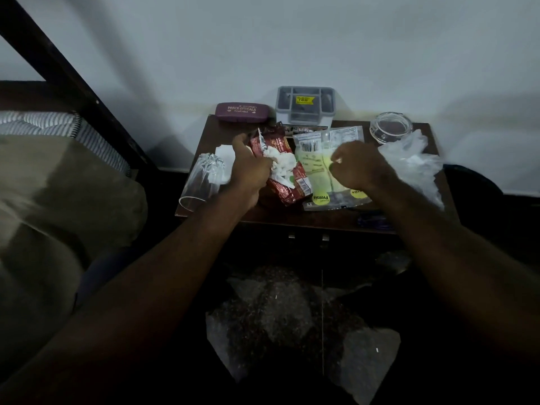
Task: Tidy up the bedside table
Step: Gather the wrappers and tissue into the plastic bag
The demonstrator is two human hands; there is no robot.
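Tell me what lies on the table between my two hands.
In the head view, between the left hand and right hand lie a crumpled white tissue on a red wrapper and a yellow-green packet.

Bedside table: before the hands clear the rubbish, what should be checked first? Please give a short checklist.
1. Left hand grips the tissue: ok.
2. Right hand holds the plastic bag: cannot tell.
3. Glass stands upright: not ok, it lies on its side near the left edge of the table.
4. Red wrapper off the table: not ok, it lies under the tissue.
5. Spectacle case tidy at the back: ok.
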